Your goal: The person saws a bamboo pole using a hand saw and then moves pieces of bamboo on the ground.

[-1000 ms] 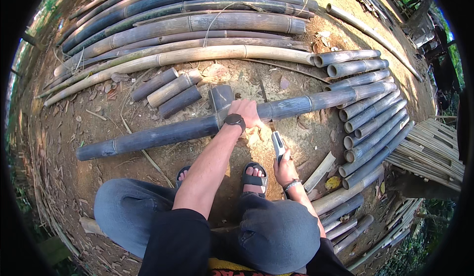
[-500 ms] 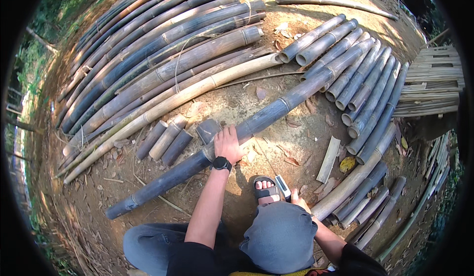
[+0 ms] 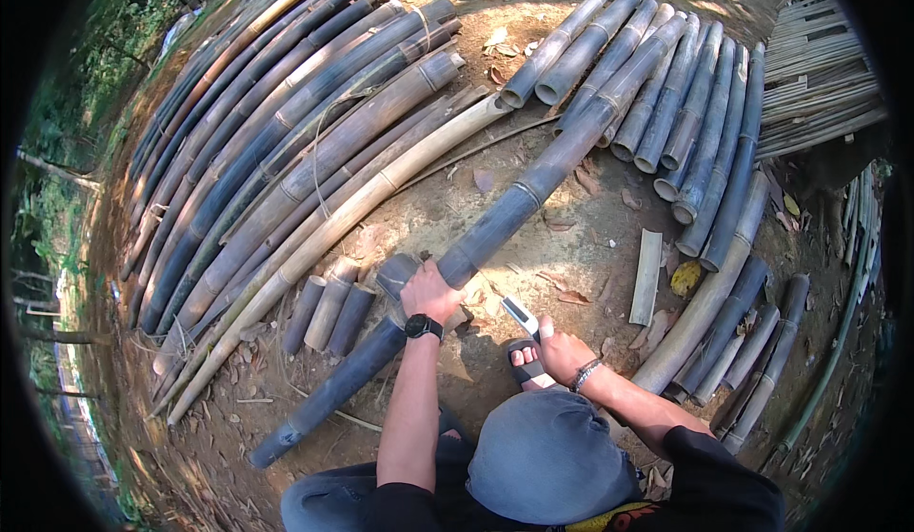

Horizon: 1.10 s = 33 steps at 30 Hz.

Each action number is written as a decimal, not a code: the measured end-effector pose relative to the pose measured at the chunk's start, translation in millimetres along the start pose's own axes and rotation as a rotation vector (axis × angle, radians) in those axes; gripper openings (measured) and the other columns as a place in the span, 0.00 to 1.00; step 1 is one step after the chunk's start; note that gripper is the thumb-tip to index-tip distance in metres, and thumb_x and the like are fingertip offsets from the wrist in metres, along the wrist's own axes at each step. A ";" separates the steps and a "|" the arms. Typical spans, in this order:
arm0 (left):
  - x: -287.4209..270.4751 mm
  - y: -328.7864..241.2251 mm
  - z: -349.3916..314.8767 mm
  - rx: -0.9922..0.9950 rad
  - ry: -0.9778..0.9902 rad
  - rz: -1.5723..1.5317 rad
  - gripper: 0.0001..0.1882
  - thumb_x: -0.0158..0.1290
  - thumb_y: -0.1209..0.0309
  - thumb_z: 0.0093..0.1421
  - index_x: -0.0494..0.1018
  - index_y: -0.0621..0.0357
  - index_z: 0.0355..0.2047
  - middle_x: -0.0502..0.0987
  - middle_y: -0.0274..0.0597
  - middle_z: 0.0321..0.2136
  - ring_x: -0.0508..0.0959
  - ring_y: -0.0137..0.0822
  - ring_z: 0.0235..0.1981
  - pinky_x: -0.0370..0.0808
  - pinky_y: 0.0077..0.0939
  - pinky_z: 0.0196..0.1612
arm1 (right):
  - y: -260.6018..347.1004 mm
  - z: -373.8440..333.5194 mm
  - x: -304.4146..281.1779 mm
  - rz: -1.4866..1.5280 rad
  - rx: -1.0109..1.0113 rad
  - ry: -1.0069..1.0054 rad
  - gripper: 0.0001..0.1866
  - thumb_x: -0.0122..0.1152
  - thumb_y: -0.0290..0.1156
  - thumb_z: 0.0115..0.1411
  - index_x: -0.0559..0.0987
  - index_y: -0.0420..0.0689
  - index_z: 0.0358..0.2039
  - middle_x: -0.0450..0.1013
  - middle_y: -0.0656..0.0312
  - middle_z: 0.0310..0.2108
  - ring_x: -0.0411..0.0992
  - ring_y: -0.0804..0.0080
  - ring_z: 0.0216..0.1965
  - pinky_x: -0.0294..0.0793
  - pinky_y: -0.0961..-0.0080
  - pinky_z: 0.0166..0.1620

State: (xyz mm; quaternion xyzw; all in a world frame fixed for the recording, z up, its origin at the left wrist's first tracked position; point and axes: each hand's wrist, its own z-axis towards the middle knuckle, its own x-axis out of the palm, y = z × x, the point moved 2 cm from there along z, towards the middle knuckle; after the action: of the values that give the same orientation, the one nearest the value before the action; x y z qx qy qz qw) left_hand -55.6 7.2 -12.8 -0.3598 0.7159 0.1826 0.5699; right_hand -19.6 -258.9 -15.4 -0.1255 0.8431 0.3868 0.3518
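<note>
A long dark bamboo pole runs diagonally in front of me, from the lower left up onto the cut lengths at the upper right. My left hand, with a black watch on its wrist, is closed over the pole's middle. Below it, a short bamboo piece lies crosswise, partly hidden by the pole and hand. My right hand grips a flat, narrow tool with a pale face and dark edge; its exact kind cannot be made out. The tool's tip is apart from the pole, a little to its right.
Long bamboo poles lie stacked at the left, and cut lengths lie side by side at the right. Short bamboo pieces rest near the left hand. A split strip lies on the leaf-strewn ground. My sandalled foot is beside the tool.
My right hand has moved up and forward from beside my knee, bringing the tool closer to the pole. My left hand stays on the pole. The view has shifted.
</note>
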 end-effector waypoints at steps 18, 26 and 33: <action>1.6 -6.8 11.8 0.055 0.022 -0.040 0.33 0.65 0.52 0.36 0.76 0.62 0.39 0.81 0.56 0.35 0.81 0.52 0.39 0.78 0.40 0.43 | -8.1 10.6 -7.3 -0.042 -0.013 -0.056 0.21 0.44 0.33 0.65 0.58 0.28 0.50 0.75 0.39 0.23 0.76 0.40 0.27 0.75 0.48 0.30; 1.0 14.7 19.9 0.042 0.105 -0.062 0.35 0.66 0.51 0.35 0.76 0.62 0.40 0.81 0.57 0.36 0.81 0.53 0.39 0.78 0.42 0.43 | -12.3 -38.6 -6.9 -0.053 0.015 -0.051 0.20 0.47 0.36 0.65 0.60 0.32 0.47 0.74 0.38 0.21 0.75 0.37 0.26 0.74 0.46 0.30; -6.3 28.4 27.1 0.030 0.222 -0.196 0.32 0.68 0.52 0.34 0.79 0.63 0.36 0.81 0.58 0.35 0.81 0.53 0.39 0.78 0.41 0.43 | -14.9 -59.9 -4.2 -0.057 0.009 -0.052 0.27 0.51 0.35 0.64 0.55 0.25 0.53 0.72 0.35 0.19 0.73 0.34 0.24 0.73 0.46 0.28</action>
State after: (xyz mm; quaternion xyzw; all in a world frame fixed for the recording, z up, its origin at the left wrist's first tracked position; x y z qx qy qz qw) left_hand -57.0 46.5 -18.8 -0.4375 0.7385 0.0742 0.5076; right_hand -39.0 -313.4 6.3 -0.1378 0.8314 0.3762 0.3851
